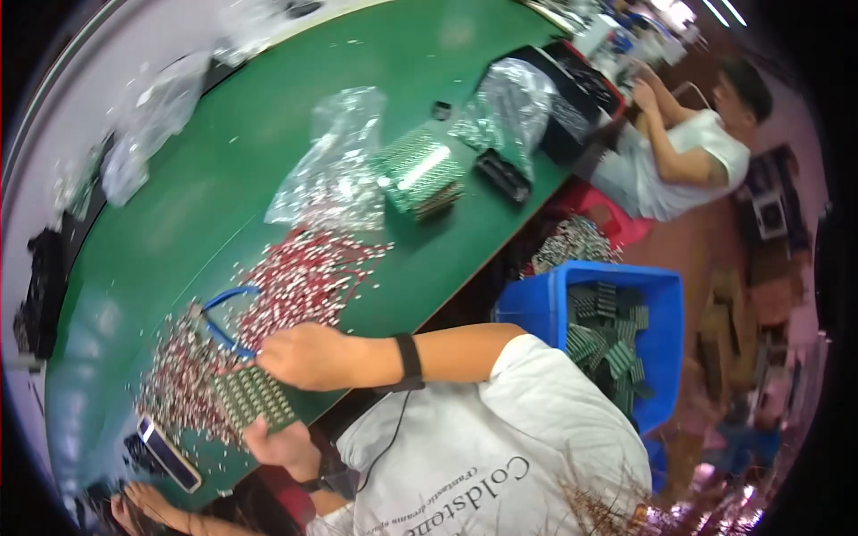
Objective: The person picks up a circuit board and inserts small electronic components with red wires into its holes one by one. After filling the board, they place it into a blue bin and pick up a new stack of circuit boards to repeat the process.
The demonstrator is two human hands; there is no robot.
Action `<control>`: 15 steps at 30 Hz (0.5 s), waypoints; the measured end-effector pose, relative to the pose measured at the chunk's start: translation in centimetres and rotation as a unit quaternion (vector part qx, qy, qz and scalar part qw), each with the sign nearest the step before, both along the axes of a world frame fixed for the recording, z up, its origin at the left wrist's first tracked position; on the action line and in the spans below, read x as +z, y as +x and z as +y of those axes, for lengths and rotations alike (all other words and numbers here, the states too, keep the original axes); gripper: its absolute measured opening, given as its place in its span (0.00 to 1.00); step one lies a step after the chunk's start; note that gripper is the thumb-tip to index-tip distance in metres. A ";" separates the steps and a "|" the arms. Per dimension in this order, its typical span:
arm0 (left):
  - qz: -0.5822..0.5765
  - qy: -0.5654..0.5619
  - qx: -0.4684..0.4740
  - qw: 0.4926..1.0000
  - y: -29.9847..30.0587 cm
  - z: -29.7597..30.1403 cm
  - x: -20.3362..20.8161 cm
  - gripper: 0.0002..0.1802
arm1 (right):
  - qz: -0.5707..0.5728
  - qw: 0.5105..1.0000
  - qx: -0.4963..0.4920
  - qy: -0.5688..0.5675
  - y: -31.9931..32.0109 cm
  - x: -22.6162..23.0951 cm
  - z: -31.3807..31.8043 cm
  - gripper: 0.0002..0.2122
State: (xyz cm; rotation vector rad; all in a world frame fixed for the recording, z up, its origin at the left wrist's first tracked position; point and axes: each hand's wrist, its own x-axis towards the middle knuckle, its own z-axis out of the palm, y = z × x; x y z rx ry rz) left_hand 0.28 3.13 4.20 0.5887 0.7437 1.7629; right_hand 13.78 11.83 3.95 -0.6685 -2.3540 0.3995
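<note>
My left hand (286, 448) grips the near edge of a green circuit board panel (255, 397) that carries rows of small pale parts. At the panel's far corner my right hand (306, 357) is closed, its fingertips turned down; what they pinch is hidden. Beside those fingers a bent blue thing (214, 323), like a pair of tool handles, lies on the pile. Under and around the panel spread many small silvery pieces (179, 375). Red-wired pieces with white ends (299, 277) are heaped just beyond my right hand.
Bubble wrap (335, 165), a wrapped stack of panels (420, 174) and a black bag (554, 98) lie farther along the green table (268, 116). A phone (170, 454) rests near a co-worker's hand (147, 502). Right: a blue bin (663, 348) of boards, another seated person (688, 152).
</note>
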 end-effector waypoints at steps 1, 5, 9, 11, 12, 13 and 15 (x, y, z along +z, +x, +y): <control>0.003 0.001 -0.017 1.000 0.2 0.3 -0.4 0.43 | -0.006 1.000 -0.024 0.001 0.6 -0.3 0.0 0.06; 0.031 -0.021 -0.010 0.999 1.3 1.4 -0.9 0.44 | -0.002 0.998 -0.060 -0.002 1.6 -0.7 -0.1 0.06; -0.017 -0.053 -0.010 0.998 2.0 1.7 -0.5 0.45 | 0.020 0.997 -0.068 -0.016 2.3 -1.0 0.1 0.06; -0.024 -0.045 -0.017 0.999 2.2 1.9 -0.8 0.44 | 0.016 0.997 -0.054 -0.044 2.9 -1.0 0.4 0.06; -0.033 -0.035 -0.029 0.998 2.1 2.0 -1.0 0.43 | 0.015 0.997 -0.060 -0.035 3.7 -0.8 0.6 0.05; -0.003 -0.021 -0.007 1.000 2.4 1.1 0.1 0.44 | 0.045 0.998 -0.028 -0.026 3.3 -0.6 0.4 0.05; 0.000 -0.038 -0.016 0.999 2.8 1.3 -0.3 0.43 | 0.023 0.998 -0.041 -0.035 4.3 -0.9 0.7 0.05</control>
